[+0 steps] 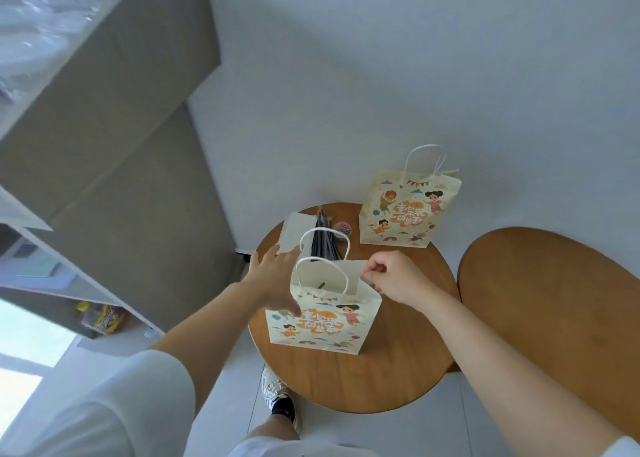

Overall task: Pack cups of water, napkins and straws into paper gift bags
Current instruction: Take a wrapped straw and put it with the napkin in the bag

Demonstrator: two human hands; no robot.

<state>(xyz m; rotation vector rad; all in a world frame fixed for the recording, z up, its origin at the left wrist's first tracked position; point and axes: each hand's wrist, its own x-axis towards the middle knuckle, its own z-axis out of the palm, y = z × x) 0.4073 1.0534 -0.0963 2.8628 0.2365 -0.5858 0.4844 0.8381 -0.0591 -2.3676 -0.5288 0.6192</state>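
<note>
Nearest the person, a white shoe (276,389) stands on the pale floor under the near edge of the round wooden surface (398,359). On this surface, toward its left and near side, the near bag (322,321) stands upright with its mouth open, its printed front facing the person and its two white loop handles raised. The left hand (273,276) lies open at the bag's left edge, fingers straight and spread toward the far side and the thumb resting on the printed front. The right hand (391,276) has its fingers curled and pinches the right rim of the bag's mouth. A short dark piece shows inside the bag just below the rim; what it is cannot be told. Just beyond the bag lies a bundle of dark straws (323,240), and to its left, partly under it, the white napkins (294,230). A small round patterned thing (343,229) sits just right of the straws. At the far right of the surface the far bag (410,211) stands upright near the wall. A second wooden top (554,301) is to the right, a grey shelf unit (114,166) to the left.
</note>
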